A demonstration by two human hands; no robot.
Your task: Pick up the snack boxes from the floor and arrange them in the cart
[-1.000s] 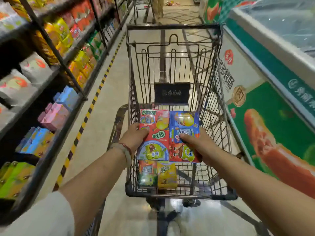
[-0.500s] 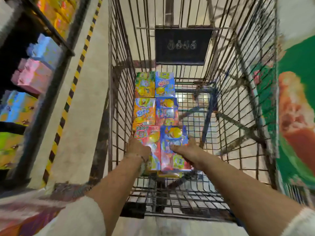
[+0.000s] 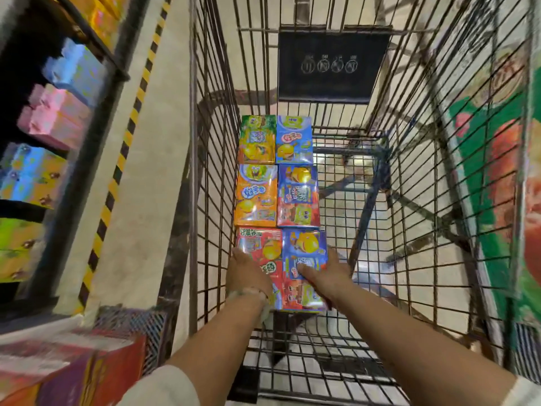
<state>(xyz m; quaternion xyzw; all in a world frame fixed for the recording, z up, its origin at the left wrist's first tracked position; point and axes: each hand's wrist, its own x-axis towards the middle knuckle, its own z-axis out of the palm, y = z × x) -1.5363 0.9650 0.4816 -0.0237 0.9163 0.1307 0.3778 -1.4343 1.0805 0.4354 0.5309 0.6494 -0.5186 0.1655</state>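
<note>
Both my arms reach down into the wire cart (image 3: 216, 177). My left hand (image 3: 247, 275) grips the left edge of a red snack box (image 3: 262, 253). My right hand (image 3: 325, 273) holds a blue and red snack box (image 3: 304, 250), thumb on its face and fingers along its right side. The two boxes lie side by side, low at the cart's floor on its left side. Beyond them lie an orange box (image 3: 256, 196) and a blue box (image 3: 298, 197), then a green box (image 3: 257, 139) and a light blue box (image 3: 294, 139), all flat in two columns.
A black sign plate (image 3: 330, 65) hangs on the cart's far wall. Store shelves (image 3: 58, 118) with coloured packs run along the left, past a yellow-black floor stripe (image 3: 123, 148). A freezer side with a green printed panel (image 3: 497, 200) stands on the right. Blurred boxes (image 3: 67, 373) sit at the lower left.
The two boxes went from above the cart's rim down onto the cart floor, close behind the four lying boxes. My view has tilted downward into the cart.
</note>
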